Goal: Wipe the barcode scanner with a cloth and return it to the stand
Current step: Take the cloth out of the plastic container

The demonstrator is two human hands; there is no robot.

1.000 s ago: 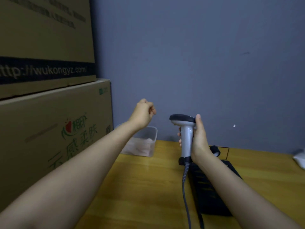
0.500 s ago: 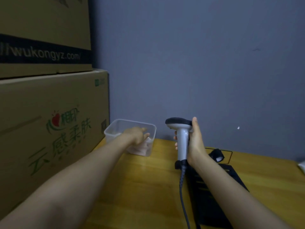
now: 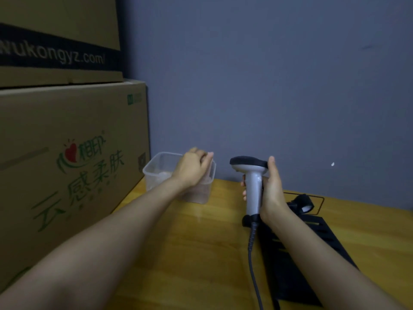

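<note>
My right hand grips the grey handle of the barcode scanner and holds it upright above the table, black head pointing left. Its grey cable hangs toward me. Behind my wrist is the black stand with its slotted base. My left hand hovers at the clear plastic container, fingers curled over its far side. A whitish cloth lies inside the container. The curled fingers hide whether they hold any of it.
Stacked cardboard boxes fill the left side, right against the container. The wooden table ends at a grey-blue wall close behind the container and stand.
My left hand dropped from mid-air into the container, then rose slightly with fingers curled. My right hand kept the scanner upright in about the same place. The view shifted a little.
</note>
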